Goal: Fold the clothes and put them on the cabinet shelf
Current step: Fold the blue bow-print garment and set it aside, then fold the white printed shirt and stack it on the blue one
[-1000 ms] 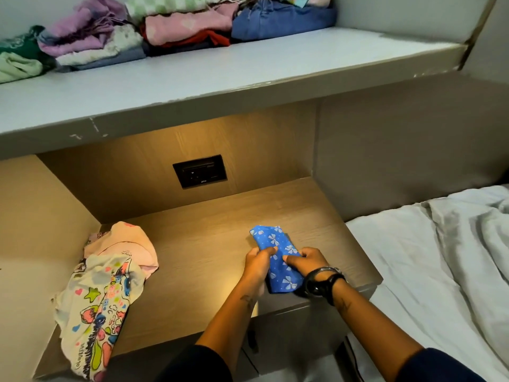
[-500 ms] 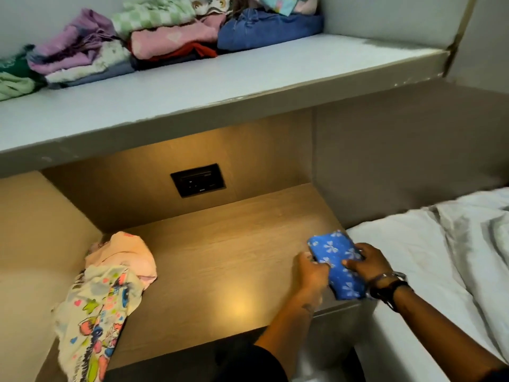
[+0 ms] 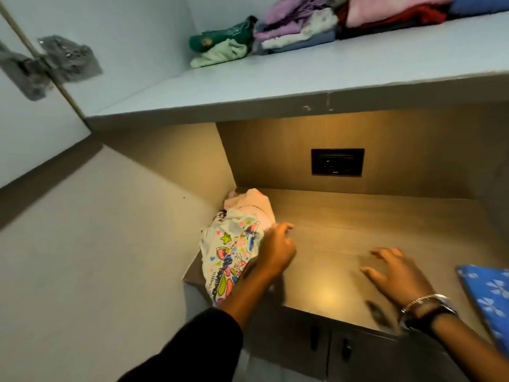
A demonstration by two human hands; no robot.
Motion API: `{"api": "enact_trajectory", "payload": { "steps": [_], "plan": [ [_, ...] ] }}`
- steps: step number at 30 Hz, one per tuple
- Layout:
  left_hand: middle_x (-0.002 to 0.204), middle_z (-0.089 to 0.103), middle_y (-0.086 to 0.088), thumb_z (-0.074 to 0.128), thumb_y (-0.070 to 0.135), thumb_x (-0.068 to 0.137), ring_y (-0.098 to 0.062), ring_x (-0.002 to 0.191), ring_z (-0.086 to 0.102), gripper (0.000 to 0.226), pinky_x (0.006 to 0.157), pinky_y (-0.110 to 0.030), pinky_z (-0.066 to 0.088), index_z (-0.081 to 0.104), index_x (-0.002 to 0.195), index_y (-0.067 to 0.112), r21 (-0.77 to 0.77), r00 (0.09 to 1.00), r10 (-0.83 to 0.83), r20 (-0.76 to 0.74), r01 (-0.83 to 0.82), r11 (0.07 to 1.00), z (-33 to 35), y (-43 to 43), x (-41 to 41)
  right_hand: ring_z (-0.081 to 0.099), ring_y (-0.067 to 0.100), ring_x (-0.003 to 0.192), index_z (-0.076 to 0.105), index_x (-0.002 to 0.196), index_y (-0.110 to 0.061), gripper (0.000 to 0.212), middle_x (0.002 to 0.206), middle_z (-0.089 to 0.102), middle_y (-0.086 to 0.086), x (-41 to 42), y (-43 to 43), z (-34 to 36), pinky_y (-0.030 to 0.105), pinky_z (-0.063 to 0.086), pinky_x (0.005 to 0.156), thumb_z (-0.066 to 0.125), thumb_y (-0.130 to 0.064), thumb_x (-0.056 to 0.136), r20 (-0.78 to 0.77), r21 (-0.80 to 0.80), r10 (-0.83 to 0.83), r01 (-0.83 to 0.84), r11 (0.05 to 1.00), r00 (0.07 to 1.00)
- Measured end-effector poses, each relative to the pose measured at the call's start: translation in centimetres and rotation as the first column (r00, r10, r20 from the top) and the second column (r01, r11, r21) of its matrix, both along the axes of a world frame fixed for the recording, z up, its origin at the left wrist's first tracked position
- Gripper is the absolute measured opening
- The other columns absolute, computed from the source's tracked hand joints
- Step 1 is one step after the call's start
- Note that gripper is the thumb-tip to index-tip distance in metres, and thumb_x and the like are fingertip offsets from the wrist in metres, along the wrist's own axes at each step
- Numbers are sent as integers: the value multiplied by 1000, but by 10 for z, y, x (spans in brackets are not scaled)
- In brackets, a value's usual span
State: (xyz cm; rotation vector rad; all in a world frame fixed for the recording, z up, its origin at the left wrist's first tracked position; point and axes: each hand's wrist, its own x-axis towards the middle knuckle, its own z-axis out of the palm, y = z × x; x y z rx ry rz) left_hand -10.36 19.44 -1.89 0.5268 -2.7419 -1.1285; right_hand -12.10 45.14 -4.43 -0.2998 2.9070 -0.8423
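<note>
Left hand (image 3: pixel 275 253) on the printed white garment (image 3: pixel 231 260), fingers curled into its right side, looks like a grasp starting; exact pinch hidden behind the hand. Right hand (image 3: pixel 396 274) hovering over bare wooden counter (image 3: pixel 358 216), fingers spread, holding nothing, somewhat blurred.

Printed garment crumpled at the counter's left edge, front part draping over the front-left corner. Pink garment (image 3: pixel 248 202) bunched just behind it, touching, toward the back-left corner. Blue floral folded piece (image 3: pixel 487 293) at the counter's right edge, partly cut off by the frame, well apart from both hands.

Grey cabinet shelf (image 3: pixel 303 78) above, folded stacks along its back: green pile (image 3: pixel 220 48), lilac-and-white pile (image 3: pixel 297 28), pink-and-red pile (image 3: pixel 394 12).

Handling judgement: light, soft, limp knit, no stiffness, no breakage risk. Likely to sag and unroll once lifted, and the overhanging part may drag off the corner. Not slippery, but possibly tangled with the pink one, so may pull it along. Best hold probably a hem or shoulder seam, one edge per hand, then spread flat mid-counter for folding. Grabbing the bunched middle only gives a wad.
</note>
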Motion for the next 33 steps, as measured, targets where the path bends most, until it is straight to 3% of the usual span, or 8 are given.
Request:
{"api": "enact_trajectory", "payload": {
  "steps": [5, 10, 13, 18, 21, 25, 29, 33],
  "plan": [
    [145, 47, -11, 71, 25, 83, -32, 131, 45, 67, 107, -43, 41, 40, 142, 16, -363, 986, 66, 152, -6, 932, 8, -138, -9, 53, 22, 118, 49, 134, -16, 63, 132, 54, 7, -11, -158, 6, 39, 47, 101, 74, -36, 80, 102, -226, 261, -233, 946, 960],
    [145, 48, -11, 70, 27, 81, -32, 132, 46, 76, 111, -42, 38, 34, 147, 17, -414, 969, 0, 246, 105, 904, -1, -208, -16, 39, 32, 130, 36, 145, -29, 67, 147, 41, 9, -52, -275, 8, 44, 39, 105, 65, -34, 84, -90, 37, 415, -414, 910, 905],
    [141, 51, -11, 70, 21, 83, -30, 129, 47, 60, 108, -39, 38, 47, 138, 14, -373, 965, -84, 246, 175, 911, -13, -224, -24, 34, 32, 134, 40, 141, -36, 61, 148, 40, 4, -75, -315, 10, 49, 31, 107, 64, -36, 84, -104, 277, 530, -487, 828, 842],
    [95, 66, -6, 63, 17, 86, -28, 91, 63, 6, 75, -35, 49, 57, 87, 17, -241, 968, -144, 206, 193, 951, -26, -238, -23, 47, 27, 113, 65, 110, -29, 26, 112, 63, 3, -87, -323, 6, 47, 33, 94, 60, -35, 85, -130, 485, 509, -393, 781, 851],
    [82, 65, 7, 58, 31, 89, -22, 77, 64, 10, 63, -30, 45, 52, 84, 25, -204, 982, -120, 144, 148, 968, -20, -236, -13, 51, 24, 103, 67, 102, -28, 21, 101, 63, 0, -77, -301, 13, 43, 34, 88, 60, -38, 85, -224, 408, 509, -394, 824, 831],
    [91, 63, 12, 75, 30, 79, -4, 80, 67, 31, 58, -19, 52, 46, 90, 34, 40, 979, -204, 20, 203, 978, 5, -221, 4, 52, 23, 108, 68, 82, -26, 16, 110, 61, 1, -51, -251, 30, 46, 41, 90, 62, -38, 75, -466, 286, 593, -522, 803, 656],
    [109, 64, -5, 81, 19, 76, -19, 102, 63, 45, 86, -34, 57, 50, 103, 36, 150, 938, -347, 15, 341, 928, 35, -199, 25, 53, 17, 117, 66, 74, -29, 23, 118, 65, -2, -27, -209, 43, 42, 40, 96, 57, -50, 75, -336, 197, 738, -722, 663, 585],
    [99, 59, 18, 69, 12, 83, -3, 98, 58, 22, 91, -26, 51, 63, 94, 31, 13, 856, -517, -14, 518, 856, 87, -167, 42, 63, 15, 81, 65, 74, -26, 41, 86, 70, -2, -11, -187, 54, 43, 51, 76, 51, -63, 84, -170, -203, 693, -713, 671, 701]
  ]
}}
